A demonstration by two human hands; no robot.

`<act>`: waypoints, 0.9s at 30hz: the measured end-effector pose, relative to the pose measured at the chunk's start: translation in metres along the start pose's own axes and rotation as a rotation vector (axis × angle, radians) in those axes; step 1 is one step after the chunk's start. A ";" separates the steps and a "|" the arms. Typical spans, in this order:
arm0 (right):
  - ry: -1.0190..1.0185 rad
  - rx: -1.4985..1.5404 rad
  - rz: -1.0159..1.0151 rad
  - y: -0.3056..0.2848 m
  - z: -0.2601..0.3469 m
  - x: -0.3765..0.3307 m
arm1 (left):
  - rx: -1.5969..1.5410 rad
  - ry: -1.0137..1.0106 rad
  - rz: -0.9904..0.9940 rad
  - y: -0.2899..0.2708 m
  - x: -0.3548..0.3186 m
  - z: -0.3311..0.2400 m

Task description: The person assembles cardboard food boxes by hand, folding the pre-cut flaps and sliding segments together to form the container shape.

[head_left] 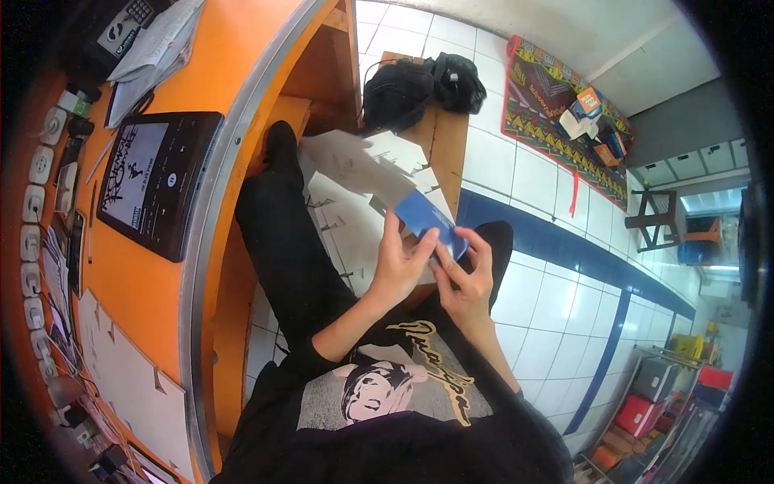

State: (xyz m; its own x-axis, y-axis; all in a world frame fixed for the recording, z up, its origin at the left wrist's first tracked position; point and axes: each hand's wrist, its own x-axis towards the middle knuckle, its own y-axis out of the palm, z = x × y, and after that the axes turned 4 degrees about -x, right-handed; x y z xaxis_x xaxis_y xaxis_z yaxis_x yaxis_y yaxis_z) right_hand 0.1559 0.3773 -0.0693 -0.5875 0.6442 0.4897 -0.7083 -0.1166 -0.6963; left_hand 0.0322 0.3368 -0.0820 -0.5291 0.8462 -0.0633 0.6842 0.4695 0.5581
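Beside the curved orange desk (153, 282), over the person's lap, both hands meet on a small blue card (430, 219). The left hand (401, 262) grips the card's near end, fingers curled under it and the thumb pressed on its top face. The right hand (466, 277) pinches the same card on the side away from the desk, thumb and forefinger closed on its edge, so the two hands touch each other around it. The card tilts upward, away from the body, and its far corner overlaps a large pale cut-out sheet (363, 173) with notched edges that spreads across the knees toward the desk. Whether either hand also holds that sheet is hard to tell, since the fingers hide the place where card and sheet meet.

On the desk, well apart from the hands, lies a black tablet (157, 181) with a lit screen. A second pale notched sheet (133, 383) rests on the desk nearer the body, and a stack of papers (157, 48) sits at its far end. A white power strip (36, 210) runs along the desk's outer edge. Beyond the desk's open end, a black bag (419, 87) sits on a wooden bench (447, 145). Farther off lies a patterned red mat (556, 113) on the white tiled floor (548, 298).
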 end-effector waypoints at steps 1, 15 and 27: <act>0.000 0.001 0.001 -0.005 0.001 -0.003 | 0.115 0.036 0.048 -0.006 -0.003 -0.001; 0.157 0.319 0.618 -0.047 0.001 -0.014 | 0.211 -0.752 0.583 -0.061 -0.087 -0.014; 0.050 0.395 0.817 -0.050 0.008 -0.015 | 0.400 -0.551 0.803 -0.064 -0.092 -0.013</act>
State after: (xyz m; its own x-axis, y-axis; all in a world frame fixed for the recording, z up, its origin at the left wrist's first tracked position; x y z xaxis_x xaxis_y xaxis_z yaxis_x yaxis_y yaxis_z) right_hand 0.1967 0.3674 -0.0372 -0.9545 0.2782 -0.1074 -0.1667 -0.7964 -0.5814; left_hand 0.0307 0.2261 -0.1013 0.3863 0.8958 -0.2197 0.9016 -0.3164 0.2951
